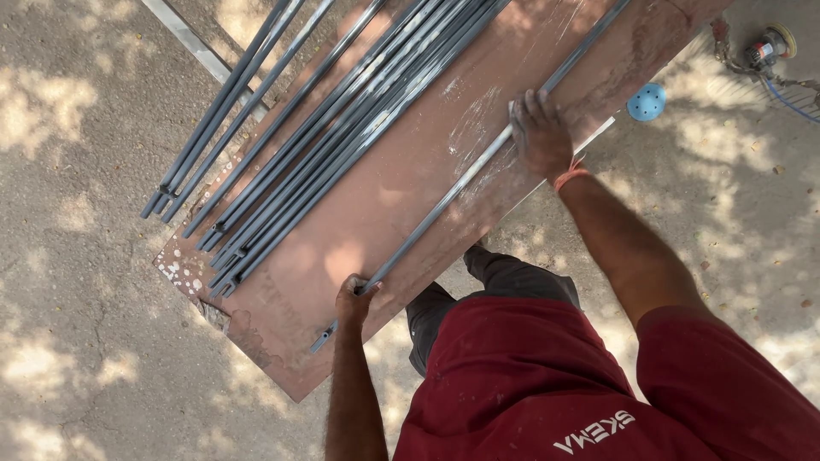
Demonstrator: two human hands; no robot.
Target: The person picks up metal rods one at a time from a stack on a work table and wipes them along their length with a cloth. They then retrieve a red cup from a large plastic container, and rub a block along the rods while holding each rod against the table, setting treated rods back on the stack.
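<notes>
- Head view: the left hand (353,299) is closed around a long grey metal rod (444,201) close to the rod's near end; a short stub of the rod sticks out past the fingers toward the near corner of the board.
- The right hand (541,135) lies over the same rod farther along it, fingers bent down on it; something pale shows under the fingertips, too small to name. An orange band (570,175) sits at the wrist.
- The rod lies flat on a reddish-brown board (376,196). Its long axis runs on a slant from the left hand's fingers, under the right hand's fingers, and on past the top edge of the picture.
- The board's near long edge passes just on the body side of both hands, so the fingers work near that edge. Beyond the edge there is bare ground (77,282) dappled with shade.
- On the far side of the fingers a wide strip of bare, white-scuffed board separates the rod from a bundle of grey rods (342,128), which lies parallel to it with its ends near the board's left end.
- Three more rods (218,111) lie past the bundle, their ends overhanging the board.
- Well beyond the right hand's fingers, off the board, a blue round disc (647,102) and a power tool (764,49) rest on the ground.
</notes>
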